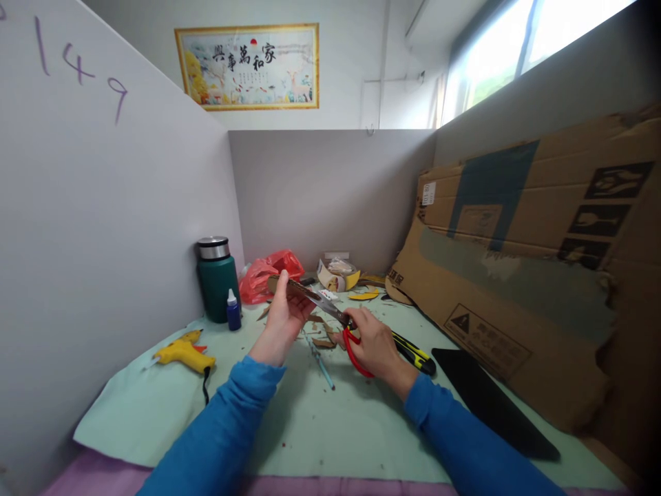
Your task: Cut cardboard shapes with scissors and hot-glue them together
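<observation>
My right hand (376, 346) grips the red handles of a pair of scissors (330, 311), whose metal blades point up and left. My left hand (285, 317) holds a small strip of brown cardboard (289, 286) up at the blades. Both arms wear blue sleeves. Cardboard scraps (321, 335) lie on the pale green mat (155, 406) just under the hands. A thin blue-green pen (323, 366) rests on the mat between my forearms.
A yellow glue gun (183, 352) lies left, beside a green flask (217, 277) and a small blue bottle (233, 311). A red bag (263, 274) and tape roll (335, 275) sit at the back. A yellow-black knife (413, 352), black sheet (490, 403) and large cardboard (521, 275) stand right.
</observation>
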Motion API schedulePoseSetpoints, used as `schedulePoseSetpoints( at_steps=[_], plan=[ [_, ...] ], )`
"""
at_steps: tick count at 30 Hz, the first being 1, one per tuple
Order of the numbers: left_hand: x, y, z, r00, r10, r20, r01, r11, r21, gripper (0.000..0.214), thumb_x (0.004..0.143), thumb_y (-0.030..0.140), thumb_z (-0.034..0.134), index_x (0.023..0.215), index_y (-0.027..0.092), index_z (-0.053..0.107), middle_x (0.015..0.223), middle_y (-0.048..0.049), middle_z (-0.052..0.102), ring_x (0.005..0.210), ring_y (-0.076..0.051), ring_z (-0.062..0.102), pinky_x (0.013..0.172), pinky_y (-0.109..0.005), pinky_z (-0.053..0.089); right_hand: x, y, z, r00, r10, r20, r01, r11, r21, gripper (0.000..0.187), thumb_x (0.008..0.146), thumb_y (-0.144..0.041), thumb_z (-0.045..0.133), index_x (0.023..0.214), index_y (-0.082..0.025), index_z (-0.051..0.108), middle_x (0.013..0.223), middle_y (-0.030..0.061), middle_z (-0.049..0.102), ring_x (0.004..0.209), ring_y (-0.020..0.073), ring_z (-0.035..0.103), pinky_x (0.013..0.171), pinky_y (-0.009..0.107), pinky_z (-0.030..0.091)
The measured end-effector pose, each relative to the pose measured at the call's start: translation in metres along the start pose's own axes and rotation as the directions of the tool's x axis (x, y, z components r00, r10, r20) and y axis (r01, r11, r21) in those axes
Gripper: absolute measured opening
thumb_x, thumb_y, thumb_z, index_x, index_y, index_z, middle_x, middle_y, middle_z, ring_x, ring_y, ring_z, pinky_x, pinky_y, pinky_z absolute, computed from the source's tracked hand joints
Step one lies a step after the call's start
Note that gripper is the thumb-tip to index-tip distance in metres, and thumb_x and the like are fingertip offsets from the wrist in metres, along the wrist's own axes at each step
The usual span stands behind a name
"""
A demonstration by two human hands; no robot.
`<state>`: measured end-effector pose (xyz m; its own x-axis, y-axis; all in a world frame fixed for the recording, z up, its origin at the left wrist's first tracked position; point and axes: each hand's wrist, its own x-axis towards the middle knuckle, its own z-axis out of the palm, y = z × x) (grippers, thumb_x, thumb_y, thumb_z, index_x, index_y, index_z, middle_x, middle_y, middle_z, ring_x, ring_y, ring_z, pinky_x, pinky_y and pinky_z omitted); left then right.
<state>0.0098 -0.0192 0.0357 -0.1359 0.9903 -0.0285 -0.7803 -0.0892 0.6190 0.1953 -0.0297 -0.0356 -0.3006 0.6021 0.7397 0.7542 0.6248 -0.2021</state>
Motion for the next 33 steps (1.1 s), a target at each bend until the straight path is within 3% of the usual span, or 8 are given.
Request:
schedulePoseSetpoints(
  at_steps=[12, 33],
  plan=[
    [0.0011, 0.0012, -0.0003, 0.999, -0.031, 0.012, 0.031, 0.999, -0.008, 0.037, 0.076, 0.049, 0.064, 0.075, 0.013, 0.060, 0.066, -0.0067, 0.065, 0.061, -0.018, 0.065, 0.061, -0.031, 0.057, 0.0006, 0.0001, -0.0004, 1.000, -0.004, -0.003, 0.004, 0.999, 0.037, 0.036, 0.084, -0.049, 0.057, 0.106, -0.020, 0.053, 0.094, 0.0054, 0.058, 0.077, 0.0179, 0.055, 0.066, 0.027, 0.042],
    [-0.0004, 0.0004, -0.0005, 0.999, -0.039, 0.017, 0.038, 0.999, 0.033, 0.037, 0.073, 0.049, 0.068, 0.076, 0.013, 0.060, 0.065, -0.0067, 0.064, 0.059, -0.017, 0.064, 0.061, -0.030, 0.056, 0.0002, 0.0017, 0.0020, 0.999, -0.032, -0.024, 0.031, 0.998, -0.062, 0.034, 0.085, -0.047, 0.057, 0.105, -0.020, 0.056, 0.090, 0.0050, 0.060, 0.076, 0.0179, 0.056, 0.063, 0.026, 0.040]
  ],
)
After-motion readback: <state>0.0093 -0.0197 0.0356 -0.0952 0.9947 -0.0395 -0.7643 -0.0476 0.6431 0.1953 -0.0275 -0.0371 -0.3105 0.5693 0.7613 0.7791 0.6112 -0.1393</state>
